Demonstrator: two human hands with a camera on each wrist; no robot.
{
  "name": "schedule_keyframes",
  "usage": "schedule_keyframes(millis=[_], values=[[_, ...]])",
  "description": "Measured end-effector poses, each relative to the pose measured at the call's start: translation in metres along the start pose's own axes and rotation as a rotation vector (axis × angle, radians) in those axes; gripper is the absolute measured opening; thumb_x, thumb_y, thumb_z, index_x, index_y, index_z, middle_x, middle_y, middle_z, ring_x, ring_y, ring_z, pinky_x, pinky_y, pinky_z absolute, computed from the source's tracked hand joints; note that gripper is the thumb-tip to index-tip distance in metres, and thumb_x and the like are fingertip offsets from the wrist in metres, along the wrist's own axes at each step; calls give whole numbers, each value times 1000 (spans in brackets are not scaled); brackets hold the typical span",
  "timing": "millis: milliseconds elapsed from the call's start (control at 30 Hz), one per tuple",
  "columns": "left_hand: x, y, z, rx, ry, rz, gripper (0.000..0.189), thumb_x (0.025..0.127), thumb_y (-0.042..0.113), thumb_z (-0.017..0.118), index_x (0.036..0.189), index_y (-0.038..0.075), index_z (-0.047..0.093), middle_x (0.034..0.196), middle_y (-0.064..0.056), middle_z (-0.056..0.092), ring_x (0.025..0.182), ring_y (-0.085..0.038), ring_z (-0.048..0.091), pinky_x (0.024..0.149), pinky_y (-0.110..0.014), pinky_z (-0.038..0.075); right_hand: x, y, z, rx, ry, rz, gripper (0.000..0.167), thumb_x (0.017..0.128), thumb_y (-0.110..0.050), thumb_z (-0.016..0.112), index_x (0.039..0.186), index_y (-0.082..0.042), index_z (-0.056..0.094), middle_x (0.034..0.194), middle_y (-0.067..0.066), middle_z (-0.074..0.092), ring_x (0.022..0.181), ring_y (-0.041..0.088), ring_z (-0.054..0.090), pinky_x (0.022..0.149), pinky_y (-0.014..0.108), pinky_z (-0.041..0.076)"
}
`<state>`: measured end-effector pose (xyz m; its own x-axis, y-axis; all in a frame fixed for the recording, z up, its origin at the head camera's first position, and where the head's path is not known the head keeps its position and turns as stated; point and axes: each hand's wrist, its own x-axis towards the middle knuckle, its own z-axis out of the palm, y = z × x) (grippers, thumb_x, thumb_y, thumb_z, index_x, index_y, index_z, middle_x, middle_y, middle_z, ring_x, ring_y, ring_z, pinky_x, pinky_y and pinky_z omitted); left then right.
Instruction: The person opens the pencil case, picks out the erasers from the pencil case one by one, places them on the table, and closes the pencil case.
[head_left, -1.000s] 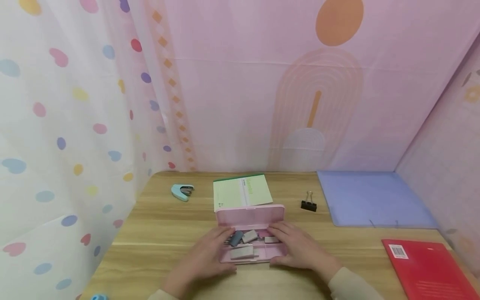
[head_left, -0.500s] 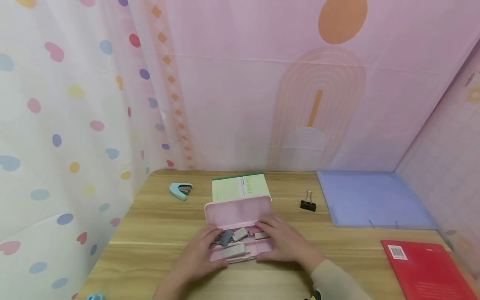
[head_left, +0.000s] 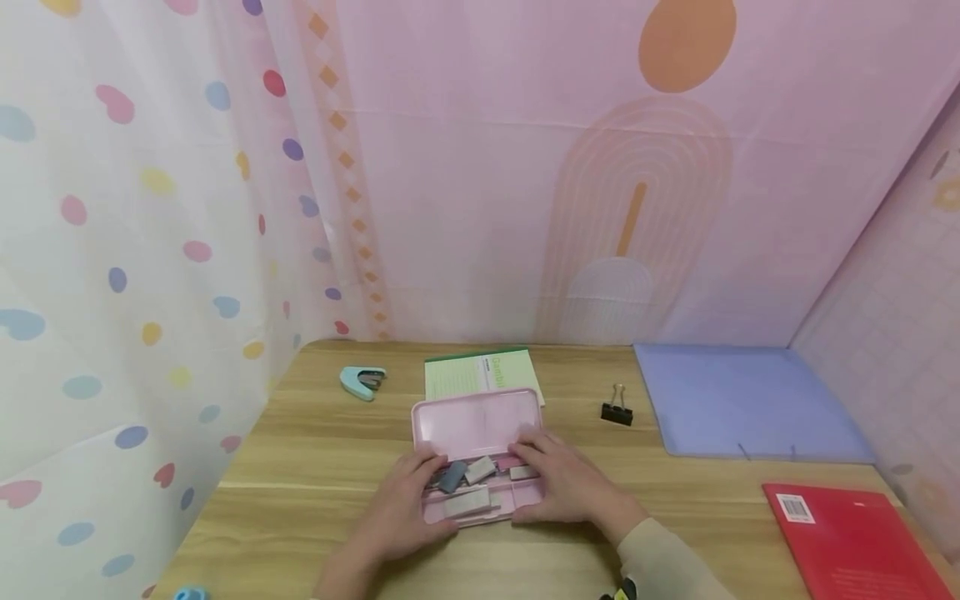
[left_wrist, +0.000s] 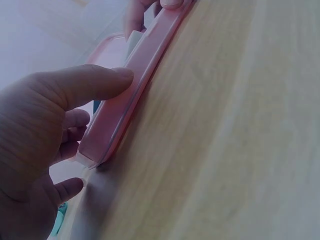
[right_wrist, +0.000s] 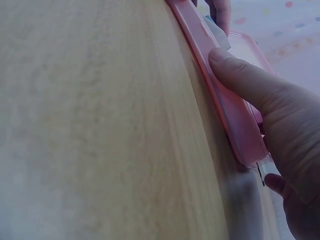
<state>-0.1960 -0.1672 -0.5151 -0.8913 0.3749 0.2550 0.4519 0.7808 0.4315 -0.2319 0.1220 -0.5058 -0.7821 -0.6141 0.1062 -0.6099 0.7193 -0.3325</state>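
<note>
A pink pencil case sits on the table in the head view, its lid raised and leaning back. My left hand grips its left end, and in the left wrist view the thumb presses the front wall. At the other end my right hand holds the case, thumb against the front wall in the right wrist view. Inside lie a dark grey-blue block, a whitish eraser-like block and a longer pale block. Fingertips of both hands reach in over the rear compartment.
Behind the lid lies a pale green notepad. A light blue stapler is at the back left, a black binder clip to the right. Further right are a blue folder and a red folder. Curtains surround the table.
Both hands have shifted the pencil case a little to the left. Its lid has swung further back, so more of its inner face shows.
</note>
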Motion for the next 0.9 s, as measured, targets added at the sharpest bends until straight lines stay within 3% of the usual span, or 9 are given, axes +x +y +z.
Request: schedule_keyframes(millis=[533, 667, 767, 900], values=[[4, 2, 3, 20, -51, -62, 87, 62, 53, 82, 134, 13, 53, 130, 2, 45, 119, -18, 39, 101, -43, 38, 6, -4, 3, -17, -14, 32, 102, 64, -81, 63, 142, -18, 43, 142, -1, 39, 129, 19, 35, 106, 46, 34], [0, 3, 1, -24, -34, -59, 88, 64, 56, 81, 134, 11, 53, 134, 1, 45, 122, -19, 39, 101, -44, 39, 1, -5, 2, -7, -6, 24, 103, 65, -81, 62, 144, -18, 41, 145, -1, 36, 132, 20, 33, 107, 46, 33], [-9, 2, -3, -73, 0, -77, 89, 66, 59, 79, 136, 12, 53, 138, -3, 44, 126, -22, 41, 102, -46, 39, -8, -5, -4, 10, 42, 33, 94, 70, -73, 66, 143, -19, 44, 144, 1, 40, 131, 22, 37, 105, 46, 36], [-22, -3, -7, -103, 64, -130, 81, 67, 55, 81, 134, 17, 57, 135, -2, 48, 123, -22, 45, 100, -46, 42, -19, -2, -15, 36, 183, 31, 62, 80, -51, 72, 131, -19, 58, 133, 2, 54, 122, 23, 48, 98, 46, 43]])
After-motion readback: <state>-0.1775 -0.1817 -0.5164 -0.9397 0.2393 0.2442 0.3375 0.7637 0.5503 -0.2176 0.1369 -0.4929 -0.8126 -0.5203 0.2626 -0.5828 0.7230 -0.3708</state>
